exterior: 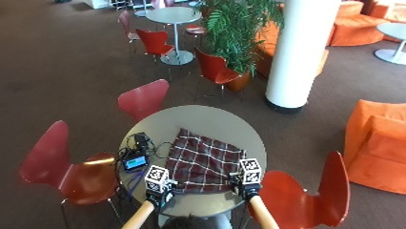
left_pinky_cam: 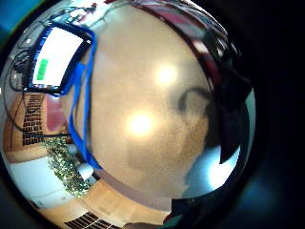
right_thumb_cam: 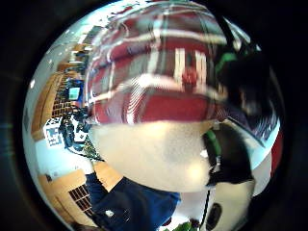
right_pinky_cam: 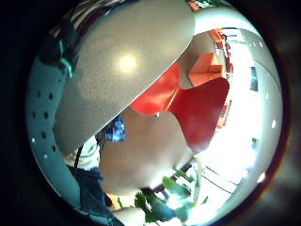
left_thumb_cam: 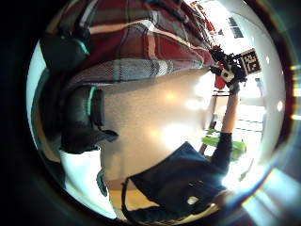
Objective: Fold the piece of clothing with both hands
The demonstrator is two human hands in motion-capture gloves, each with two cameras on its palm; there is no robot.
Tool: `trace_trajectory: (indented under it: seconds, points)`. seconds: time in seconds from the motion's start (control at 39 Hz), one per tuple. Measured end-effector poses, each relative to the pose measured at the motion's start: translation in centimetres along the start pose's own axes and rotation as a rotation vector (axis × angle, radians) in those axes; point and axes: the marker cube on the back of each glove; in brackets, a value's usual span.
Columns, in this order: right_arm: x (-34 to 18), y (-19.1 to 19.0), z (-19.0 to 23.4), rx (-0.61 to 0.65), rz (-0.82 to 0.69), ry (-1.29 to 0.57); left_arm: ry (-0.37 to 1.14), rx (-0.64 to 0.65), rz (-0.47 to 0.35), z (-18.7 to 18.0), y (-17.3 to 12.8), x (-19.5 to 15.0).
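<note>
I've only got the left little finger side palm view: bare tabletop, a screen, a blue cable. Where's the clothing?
Observer: The red plaid cloth lies spread flat on the round table, to the right of that screen.
Operator: Is my left hand near it?
Observer: The left hand is at the cloth's near left corner.
Operator: And the right?
Observer: The right hand is at the near right corner; whether either has a grip, I cannot tell.

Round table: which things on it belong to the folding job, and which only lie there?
For the job:
plaid shirt
left hand, at its near edge
right hand, at its near edge

Only lying there:
small screen device
black cables
blue strap
</note>
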Motion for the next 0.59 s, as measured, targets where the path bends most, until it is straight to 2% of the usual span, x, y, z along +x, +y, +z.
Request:
trace_trajectory:
  seconds: [0.08, 0.18, 0.31, 0.41, 0.49, 0.59]
  points:
    - [0.9, -1.5, 2.7, 0.054, -0.044, 0.02, -0.051, 0.068, 0.067, 2.1, -0.7, -0.3]
    - [1.5, -2.0, 5.1, 0.07, -0.12, 0.081, -0.086, 0.011, 0.134, 1.8, 1.6, 0.4]
    - [0.7, 3.2, 3.0, -0.071, -0.229, 0.175, -0.034, -0.176, 0.24, -1.5, 6.3, 2.2]
    - [1.0, 6.1, -0.6, -0.221, -0.318, 0.183, 0.066, -0.284, 0.333, -6.2, 7.9, 3.1]
    - [2.0, 4.9, -3.7, -0.269, -0.288, 0.133, 0.066, -0.29, 0.319, -10.4, 5.1, 2.9]
    - [3.4, 0.1, -7.1, -0.269, -0.13, -0.001, -0.002, -0.253, 0.161, -12.8, -4.1, 0.9]
